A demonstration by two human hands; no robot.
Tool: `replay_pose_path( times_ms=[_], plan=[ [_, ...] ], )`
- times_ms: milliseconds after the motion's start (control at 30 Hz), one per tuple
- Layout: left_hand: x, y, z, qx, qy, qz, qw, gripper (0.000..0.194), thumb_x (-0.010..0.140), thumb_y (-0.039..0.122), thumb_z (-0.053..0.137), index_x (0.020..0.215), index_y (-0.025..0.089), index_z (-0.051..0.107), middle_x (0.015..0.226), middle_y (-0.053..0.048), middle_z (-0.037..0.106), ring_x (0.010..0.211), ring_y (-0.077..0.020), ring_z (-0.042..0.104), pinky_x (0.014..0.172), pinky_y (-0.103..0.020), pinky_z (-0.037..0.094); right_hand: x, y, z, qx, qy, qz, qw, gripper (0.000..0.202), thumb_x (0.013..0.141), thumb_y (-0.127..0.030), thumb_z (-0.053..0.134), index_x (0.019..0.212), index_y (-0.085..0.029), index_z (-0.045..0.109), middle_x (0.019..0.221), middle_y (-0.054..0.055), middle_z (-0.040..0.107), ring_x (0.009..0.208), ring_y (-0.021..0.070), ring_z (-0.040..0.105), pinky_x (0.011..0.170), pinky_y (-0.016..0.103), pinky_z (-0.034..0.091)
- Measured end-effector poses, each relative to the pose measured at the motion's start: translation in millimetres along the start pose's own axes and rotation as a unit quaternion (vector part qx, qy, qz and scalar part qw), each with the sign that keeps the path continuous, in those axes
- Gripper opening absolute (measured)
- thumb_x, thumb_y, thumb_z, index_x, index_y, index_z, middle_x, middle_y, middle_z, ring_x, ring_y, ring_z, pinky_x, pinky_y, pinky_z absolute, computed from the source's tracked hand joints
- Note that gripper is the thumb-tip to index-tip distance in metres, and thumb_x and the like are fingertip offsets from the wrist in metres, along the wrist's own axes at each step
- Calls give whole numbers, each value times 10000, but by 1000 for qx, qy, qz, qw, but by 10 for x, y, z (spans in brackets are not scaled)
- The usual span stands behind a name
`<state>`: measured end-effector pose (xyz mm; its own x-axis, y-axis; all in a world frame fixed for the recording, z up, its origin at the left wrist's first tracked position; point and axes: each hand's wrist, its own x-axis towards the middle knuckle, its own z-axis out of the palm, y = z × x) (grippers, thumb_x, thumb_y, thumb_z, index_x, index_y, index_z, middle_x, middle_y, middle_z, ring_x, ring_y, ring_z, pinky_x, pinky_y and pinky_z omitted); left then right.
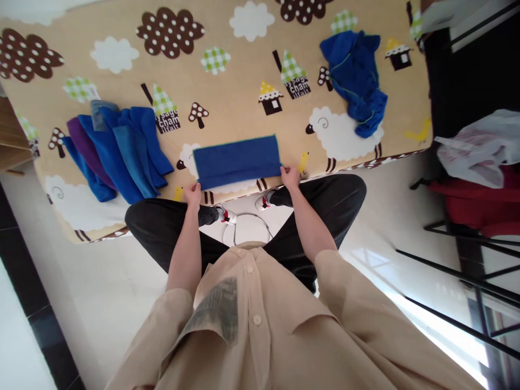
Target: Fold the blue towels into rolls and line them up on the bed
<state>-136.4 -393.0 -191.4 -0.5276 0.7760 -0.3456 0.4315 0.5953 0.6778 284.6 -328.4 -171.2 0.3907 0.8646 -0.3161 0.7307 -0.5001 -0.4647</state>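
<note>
From my remote seat, I saw the left hand and right hand each pinching a near corner of the folded blue cloth, lying flat at the patterned table edge. Folded cloths were stacked to the left; a crumpled blue heap at right looked unfolded, so I judged work remained.

Both hands prob. pinch blue cloth corners.
</note>
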Motion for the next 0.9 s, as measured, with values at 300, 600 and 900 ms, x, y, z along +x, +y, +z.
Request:
replay_pose_path(
  times_ms=[300,600,900],
  plan=[
    [-71,121,-35,-1,40,-62,997,279,814,319,708,991,107,745,919,-135,733,925,-277,705,1021,-471,542,-25,-30,8,29,22,23,999,275,895,-377,633,955,-145,767,996,176,778,954,327,715,940,501,525],
    [-56,126,-37,19,-15,-86,996,255,832,429,701,780,182,661,730,-75,655,870,-294,678,930,-446,547,-51,-23,-9,29,39,-51,997,233,892,-242,599,1066,-105,672,1125,186,690,1073,284,638,1032,448,476],
    [-123,158,-37,60,31,-37,997,234,804,349,735,766,218,545,791,-66,612,882,-288,647,945,-460,525,-95,7,31,12,12,-237,971,411,815,-17,440,1008,-173,768,1123,131,673,1114,276,598,1072,436,478]
  ],
)
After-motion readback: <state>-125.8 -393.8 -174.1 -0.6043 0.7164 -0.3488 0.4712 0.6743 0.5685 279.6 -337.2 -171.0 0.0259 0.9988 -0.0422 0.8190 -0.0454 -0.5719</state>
